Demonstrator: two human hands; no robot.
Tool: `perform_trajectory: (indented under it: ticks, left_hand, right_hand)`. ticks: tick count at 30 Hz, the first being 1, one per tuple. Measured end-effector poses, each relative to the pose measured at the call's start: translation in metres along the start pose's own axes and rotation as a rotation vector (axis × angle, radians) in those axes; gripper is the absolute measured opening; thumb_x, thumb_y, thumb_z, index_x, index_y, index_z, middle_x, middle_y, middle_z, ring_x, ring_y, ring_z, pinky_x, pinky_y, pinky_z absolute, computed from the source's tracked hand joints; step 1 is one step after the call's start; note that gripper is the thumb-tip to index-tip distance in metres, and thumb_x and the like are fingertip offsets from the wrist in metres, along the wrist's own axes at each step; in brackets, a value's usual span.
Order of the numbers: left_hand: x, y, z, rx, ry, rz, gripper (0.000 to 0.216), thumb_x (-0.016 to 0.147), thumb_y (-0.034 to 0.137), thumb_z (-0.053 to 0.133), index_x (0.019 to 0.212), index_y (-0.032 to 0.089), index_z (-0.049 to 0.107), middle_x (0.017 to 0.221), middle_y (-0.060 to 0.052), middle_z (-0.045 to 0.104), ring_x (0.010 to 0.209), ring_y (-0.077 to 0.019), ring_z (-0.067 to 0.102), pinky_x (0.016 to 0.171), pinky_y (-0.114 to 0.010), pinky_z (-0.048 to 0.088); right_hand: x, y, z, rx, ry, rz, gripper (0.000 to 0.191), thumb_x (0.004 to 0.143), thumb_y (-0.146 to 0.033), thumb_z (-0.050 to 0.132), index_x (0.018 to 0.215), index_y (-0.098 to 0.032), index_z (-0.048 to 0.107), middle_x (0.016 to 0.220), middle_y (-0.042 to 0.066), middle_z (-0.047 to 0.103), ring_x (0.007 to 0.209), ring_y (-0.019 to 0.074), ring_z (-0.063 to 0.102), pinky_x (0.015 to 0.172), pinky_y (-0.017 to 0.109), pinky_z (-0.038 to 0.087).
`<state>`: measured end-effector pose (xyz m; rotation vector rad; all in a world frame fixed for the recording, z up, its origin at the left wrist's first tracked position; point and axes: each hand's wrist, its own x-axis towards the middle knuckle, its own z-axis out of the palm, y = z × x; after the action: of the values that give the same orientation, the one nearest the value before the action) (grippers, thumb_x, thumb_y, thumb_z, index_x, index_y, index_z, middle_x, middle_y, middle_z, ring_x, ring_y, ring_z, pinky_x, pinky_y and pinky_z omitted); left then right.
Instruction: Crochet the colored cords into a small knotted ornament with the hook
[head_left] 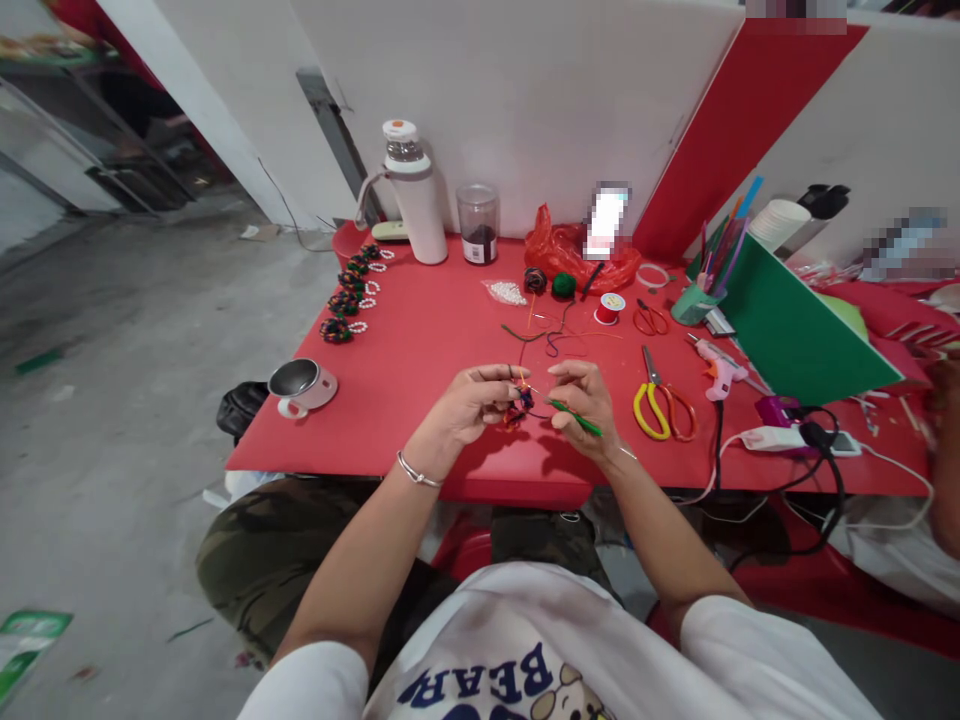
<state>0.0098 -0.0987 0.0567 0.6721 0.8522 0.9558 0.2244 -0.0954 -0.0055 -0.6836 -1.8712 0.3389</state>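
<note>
**Near the front edge, both hands on the beadwork**

Over the red table (420, 350), the left hand (472, 400) pinches a small dark woven piece (519, 405); the right hand (589, 400) grips a green stick (574, 417). Yellow scissors (654, 400) lie just right, loose threads (551, 335) behind.

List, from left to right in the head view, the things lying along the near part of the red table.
Small steel cup on pink base → left hand → dark knotted cord piece → right hand → yellow-handled scissors → white power strip.

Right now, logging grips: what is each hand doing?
Left hand: fingers closed on a small beaded piece.
Right hand: fingers pinching a green stick.
</note>
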Motion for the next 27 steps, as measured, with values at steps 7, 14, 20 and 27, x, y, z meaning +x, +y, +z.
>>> perform_trajectory:
  ticks: [7, 14, 20, 27]
  left_hand:
    - [0.002, 0.002, -0.008, 0.045, -0.054, -0.04, 0.033, 0.051, 0.009, 0.077, 0.084, 0.01, 0.078, 0.055, 0.003, 0.055, 0.044, -0.0028, 0.035, 0.041, -0.018, 0.013]
    - [0.006, -0.023, 0.013, 0.084, 0.045, 0.163, 0.05, 0.057, 0.015, 0.082, 0.107, 0.012, 0.08, 0.068, 0.002, 0.063, 0.044, -0.0032, 0.041, 0.041, -0.019, 0.022]
    - [0.01, -0.056, 0.034, 0.187, 0.323, 0.554, 0.052, 0.067, 0.016, 0.08, 0.119, 0.016, 0.078, 0.077, 0.002, 0.069, 0.059, -0.0064, 0.054, 0.056, -0.02, 0.042]
    - [0.004, -0.045, 0.035, -0.121, 0.194, 0.326, 0.058, 0.059, 0.018, 0.087, 0.115, 0.015, 0.075, 0.07, 0.002, 0.067, 0.053, -0.008, 0.056, 0.046, -0.019, 0.035]
  right_hand:
    - [0.008, -0.006, -0.022, 0.083, -0.161, 0.065, 0.044, 0.099, -0.065, 0.058, 0.092, -0.027, 0.078, 0.122, 0.01, 0.064, 0.091, 0.0217, 0.062, 0.072, 0.039, 0.053]
    - [0.002, -0.022, 0.013, 0.245, 0.095, 0.255, 0.053, 0.107, -0.061, 0.042, 0.081, -0.025, 0.07, 0.108, 0.008, 0.064, 0.102, 0.0227, 0.063, 0.09, 0.043, 0.056]
    - [-0.004, -0.036, 0.046, 0.04, 0.381, 0.409, 0.044, 0.108, -0.055, 0.043, 0.084, -0.023, 0.063, 0.109, 0.008, 0.059, 0.112, 0.0229, 0.06, 0.097, 0.043, 0.054]
    - [-0.001, -0.036, 0.052, -0.032, 0.454, 0.244, 0.053, 0.106, -0.067, 0.038, 0.089, -0.024, 0.063, 0.11, 0.008, 0.058, 0.105, 0.0222, 0.06, 0.088, 0.041, 0.056]
